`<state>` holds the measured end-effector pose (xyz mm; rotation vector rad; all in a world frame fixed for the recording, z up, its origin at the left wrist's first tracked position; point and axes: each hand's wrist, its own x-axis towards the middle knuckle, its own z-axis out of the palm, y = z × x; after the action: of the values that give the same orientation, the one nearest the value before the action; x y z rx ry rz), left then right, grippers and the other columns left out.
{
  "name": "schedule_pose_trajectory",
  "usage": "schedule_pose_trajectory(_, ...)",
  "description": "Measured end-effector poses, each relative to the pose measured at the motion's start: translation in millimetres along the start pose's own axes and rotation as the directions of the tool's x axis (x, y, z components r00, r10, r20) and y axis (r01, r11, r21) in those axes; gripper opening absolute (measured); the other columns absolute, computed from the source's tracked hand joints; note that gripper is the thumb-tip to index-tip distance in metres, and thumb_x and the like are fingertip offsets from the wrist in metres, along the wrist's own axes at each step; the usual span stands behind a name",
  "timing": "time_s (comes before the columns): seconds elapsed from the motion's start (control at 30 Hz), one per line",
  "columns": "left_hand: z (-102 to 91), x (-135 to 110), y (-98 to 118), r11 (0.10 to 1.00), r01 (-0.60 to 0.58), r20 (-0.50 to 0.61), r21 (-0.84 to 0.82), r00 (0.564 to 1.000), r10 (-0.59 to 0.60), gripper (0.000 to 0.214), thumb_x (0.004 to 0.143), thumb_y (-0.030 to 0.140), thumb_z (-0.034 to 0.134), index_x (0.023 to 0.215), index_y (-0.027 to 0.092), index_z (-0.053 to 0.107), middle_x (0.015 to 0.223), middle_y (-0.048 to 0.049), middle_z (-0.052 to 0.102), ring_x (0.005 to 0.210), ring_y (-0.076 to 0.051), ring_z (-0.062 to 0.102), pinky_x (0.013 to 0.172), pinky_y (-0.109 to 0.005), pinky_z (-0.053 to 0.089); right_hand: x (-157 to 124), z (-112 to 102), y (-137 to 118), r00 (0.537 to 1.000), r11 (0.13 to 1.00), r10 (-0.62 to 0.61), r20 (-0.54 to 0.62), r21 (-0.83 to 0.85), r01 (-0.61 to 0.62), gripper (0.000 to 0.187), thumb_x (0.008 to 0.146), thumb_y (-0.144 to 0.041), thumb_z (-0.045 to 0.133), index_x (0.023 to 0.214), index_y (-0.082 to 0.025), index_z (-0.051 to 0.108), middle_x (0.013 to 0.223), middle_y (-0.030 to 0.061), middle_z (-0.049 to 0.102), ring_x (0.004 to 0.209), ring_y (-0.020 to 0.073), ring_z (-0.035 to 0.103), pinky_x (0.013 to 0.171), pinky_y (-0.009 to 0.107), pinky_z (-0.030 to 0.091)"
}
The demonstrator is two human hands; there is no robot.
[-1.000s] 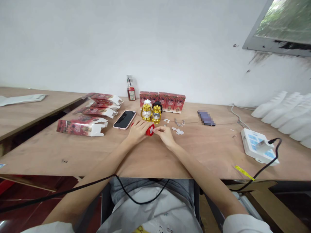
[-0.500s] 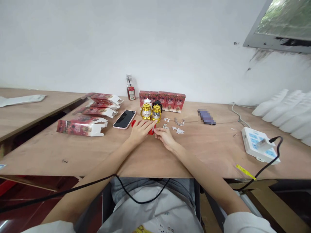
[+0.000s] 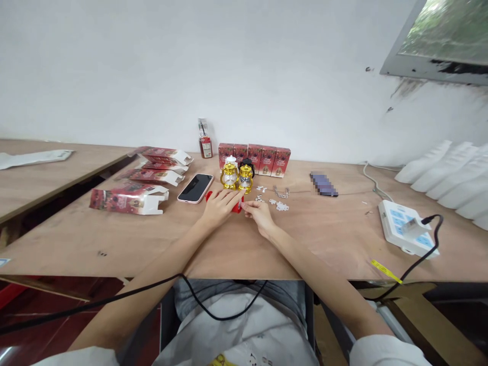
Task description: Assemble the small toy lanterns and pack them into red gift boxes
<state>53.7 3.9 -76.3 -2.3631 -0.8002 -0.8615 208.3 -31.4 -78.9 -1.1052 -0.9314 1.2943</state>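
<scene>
My left hand (image 3: 220,207) lies over a red lantern (image 3: 238,205) on its side on the table, fingers wrapped across it. Most of the lantern is hidden; only its two red ends show. At the lantern's right end my right hand (image 3: 259,212) is closed in a pinch, and whatever is between thumb and finger is too small to make out. Just beyond the hands stand two small gold lanterns (image 3: 230,176), with a white lantern (image 3: 231,160) and a black lantern (image 3: 247,163) behind them. Small white pieces (image 3: 282,206) and thin metal wire handles (image 3: 281,192) lie right of my right hand.
A row of red boxes (image 3: 254,158) stands by the wall, beside a bottle (image 3: 205,144). Opened red cartons (image 3: 128,199) and a phone (image 3: 195,188) lie left. To the right are a dark blurred device (image 3: 323,184), a power strip (image 3: 407,227) and a yellow strip (image 3: 386,270).
Both hands stay at the red lantern, with only a very slight shift of the right fingers at its end. The view has tilted a touch; nothing else has moved.
</scene>
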Motion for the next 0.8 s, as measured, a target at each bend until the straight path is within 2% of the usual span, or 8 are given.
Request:
schedule_pose_trajectory(0.27, 0.4, 0, 2, 1.000, -0.007, -0.062, -0.021, 0.998, 0.006, 0.041, 0.090, 0.025, 0.045, 0.130, 0.019, 0.050, 0.108, -0.0092, 0.069, 0.096, -0.021, 0.061, 0.079, -0.035, 0.043, 3, -3, 0, 0.994, 0.995, 0.079, 0.078, 0.051, -0.083, 0.033, 0.039, -0.037, 0.084, 0.057, -0.017, 0.065, 0.056, -0.0028, 0.055, 0.057, 0.0082, 0.046, 0.059, 0.025, 0.038)
schedule_pose_trajectory(0.53, 2.3, 0, 2, 0.996, 0.069, -0.035, -0.064, 0.997, -0.072, 0.043, 0.090, 0.028, 0.045, 0.131, 0.019, 0.050, 0.108, -0.0110, 0.068, 0.097, -0.022, 0.060, 0.081, -0.036, 0.043, 3, -5, -2, 0.986, 0.994, 0.081, 0.149, 0.063, -0.091, 0.034, 0.045, -0.040, 0.082, 0.060, -0.018, 0.062, 0.057, -0.0043, 0.052, 0.056, 0.0073, 0.044, 0.058, 0.024, 0.037)
schedule_pose_trajectory(0.7, 5.6, 0, -1, 0.994, 0.089, -0.010, -0.065, 0.996, -0.090, 0.044, 0.089, 0.029, 0.047, 0.131, 0.019, 0.049, 0.109, -0.0110, 0.067, 0.098, -0.023, 0.060, 0.082, -0.037, 0.043, 6, -3, 2, 0.985, 0.999, 0.047, 0.164, 0.005, -0.048, 0.036, 0.051, -0.047, 0.078, 0.063, -0.018, 0.060, 0.055, -0.0044, 0.051, 0.055, 0.0087, 0.046, 0.057, 0.025, 0.036)
schedule_pose_trajectory(0.8, 6.0, 1, -1, 0.994, 0.101, 0.015, -0.052, 0.995, -0.100, 0.046, 0.086, 0.031, 0.050, 0.130, 0.017, 0.049, 0.108, -0.0116, 0.068, 0.096, -0.024, 0.061, 0.081, -0.038, 0.043, 16, -8, 1, 0.986, 0.991, -0.029, 0.165, -0.123, 0.050, 0.034, 0.060, -0.050, 0.071, 0.065, -0.019, 0.059, 0.056, -0.0038, 0.052, 0.054, 0.0095, 0.046, 0.057, 0.025, 0.036)
